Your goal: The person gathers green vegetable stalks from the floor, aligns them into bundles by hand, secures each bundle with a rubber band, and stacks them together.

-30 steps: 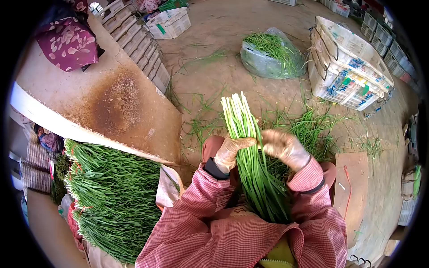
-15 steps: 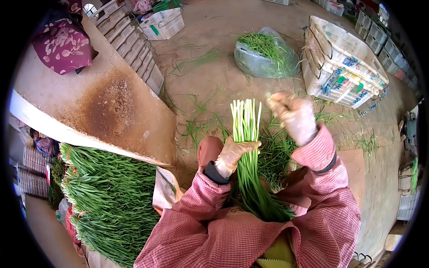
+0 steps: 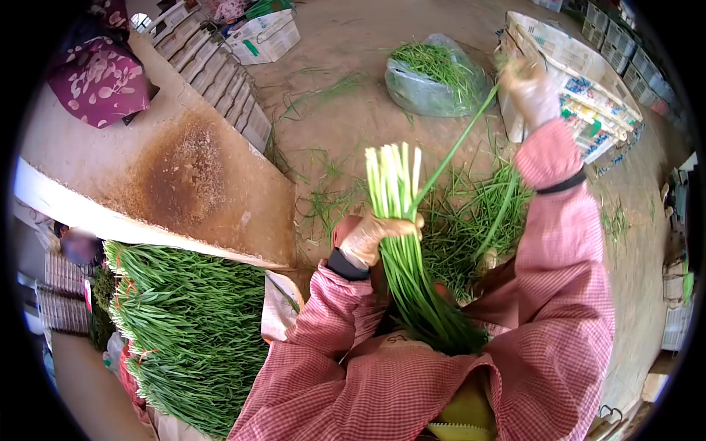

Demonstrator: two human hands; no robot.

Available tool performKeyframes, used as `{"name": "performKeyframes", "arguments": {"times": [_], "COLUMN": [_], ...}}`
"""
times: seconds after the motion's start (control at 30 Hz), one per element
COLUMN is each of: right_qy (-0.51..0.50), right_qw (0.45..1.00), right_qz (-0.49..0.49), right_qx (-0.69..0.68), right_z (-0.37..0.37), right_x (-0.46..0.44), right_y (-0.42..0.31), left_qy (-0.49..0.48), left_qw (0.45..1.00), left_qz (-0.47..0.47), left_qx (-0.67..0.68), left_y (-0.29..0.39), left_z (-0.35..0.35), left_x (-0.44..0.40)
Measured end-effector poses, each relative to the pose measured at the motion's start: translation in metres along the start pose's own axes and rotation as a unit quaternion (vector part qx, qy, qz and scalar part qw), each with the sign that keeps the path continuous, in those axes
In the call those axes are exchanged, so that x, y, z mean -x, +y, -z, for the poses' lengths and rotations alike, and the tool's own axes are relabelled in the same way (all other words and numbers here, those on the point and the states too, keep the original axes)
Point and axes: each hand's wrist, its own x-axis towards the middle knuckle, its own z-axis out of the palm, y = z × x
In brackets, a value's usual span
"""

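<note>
My left hand (image 3: 381,237), in a thin glove, is closed around a bunch of garlic chives (image 3: 419,283). The pale cut stems point up and away from me, and the green leaves hang down toward my lap. Raised at the upper right, my gloved right hand (image 3: 531,87) is closed and somewhat blurred. From its fingers a single chive leaf (image 3: 457,149) stretches down to the bunch beside my left hand. Loose chive leaves (image 3: 471,235) lie heaped on the floor just past my knees.
Tied chive bundles (image 3: 191,331) are piled at my left, below a stained slab (image 3: 243,213). Ahead sits a clear plastic bag (image 3: 415,95) of green trimmings. White crates (image 3: 603,110) are stacked at the right, partly behind my right hand. More crates (image 3: 213,66) stand at the upper left.
My right hand has moved up and to the right, away from the bunch, and a leaf now stretches between them. My left hand has shifted slightly left, keeping its grip.
</note>
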Motion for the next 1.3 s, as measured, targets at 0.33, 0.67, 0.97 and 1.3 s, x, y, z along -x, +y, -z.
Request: {"name": "performKeyframes", "arguments": {"times": [0.33,0.67,0.97,1.3], "right_qy": [-0.061,-0.17,0.115,0.129], "right_qw": [0.928,0.942,0.825,0.853], "right_qz": [0.233,0.134,-0.413,-0.408], "right_qx": [0.285,-0.256,-0.367,0.299], "right_z": [0.011,-0.006,0.187,0.134], "right_x": [0.009,0.207,0.31,0.314], "right_y": [0.037,0.026,0.266,0.46], "left_qy": [0.093,-0.071,-0.174,0.198], "left_qw": [0.976,0.984,0.97,0.974], "left_qz": [-0.194,-0.119,0.123,-0.109], "left_qx": [-0.02,0.109,0.117,0.009], "left_y": [0.107,0.06,-0.051,-0.013], "left_z": [0.022,-0.116,-0.177,-0.036], "left_x": [-0.011,-0.025,-0.065,0.009]}}
